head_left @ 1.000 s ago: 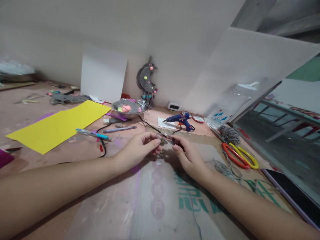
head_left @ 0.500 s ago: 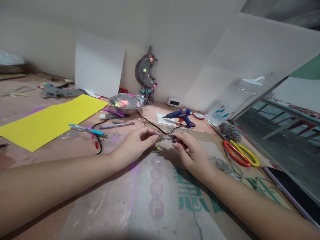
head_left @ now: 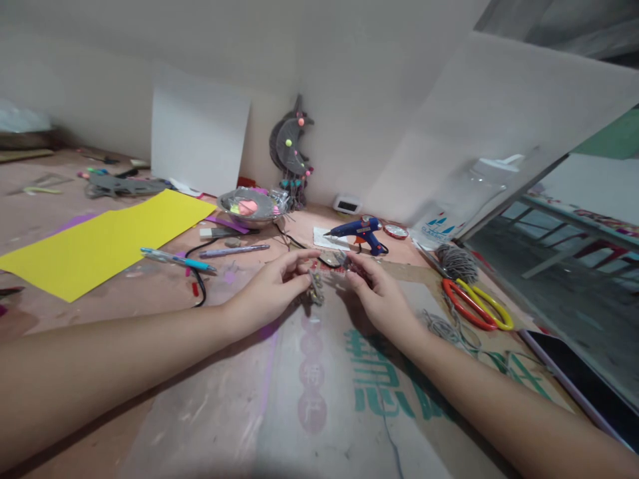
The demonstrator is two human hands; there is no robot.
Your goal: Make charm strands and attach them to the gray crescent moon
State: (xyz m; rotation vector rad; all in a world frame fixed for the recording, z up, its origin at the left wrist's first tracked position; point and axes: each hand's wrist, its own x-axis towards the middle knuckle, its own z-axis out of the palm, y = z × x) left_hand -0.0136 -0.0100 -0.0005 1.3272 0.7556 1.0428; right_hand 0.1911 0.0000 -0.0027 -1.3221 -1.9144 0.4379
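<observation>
Above the printed cardboard (head_left: 344, 399), my left hand (head_left: 277, 283) pinches a small grey-brown ornament (head_left: 315, 289) with yellowish bits. The ornament dangles from the thumb and fingertips, and its details are blurred. Facing it from the right, my right hand (head_left: 377, 286) has thumb and fingers closed around a small greyish thing (head_left: 344, 259), mostly hidden by the fingers. A narrow gap separates the two hands. Just beyond them lies a blue glue gun (head_left: 357, 229), its nozzle over a white paper piece (head_left: 324, 237).
Scissors (head_left: 474, 303) with red and yellow handles, grey yarn (head_left: 456, 263) and a phone (head_left: 579, 372) lie at right. A metal bowl (head_left: 227, 203), pens (head_left: 177, 259) and yellow paper (head_left: 100, 246) are at left. A grey moon decoration (head_left: 289, 150) leans against the wall.
The hands have drawn slightly apart. The ornament in my left hand has turned and hangs lower, while the small thing in my right hand has moved away from it.
</observation>
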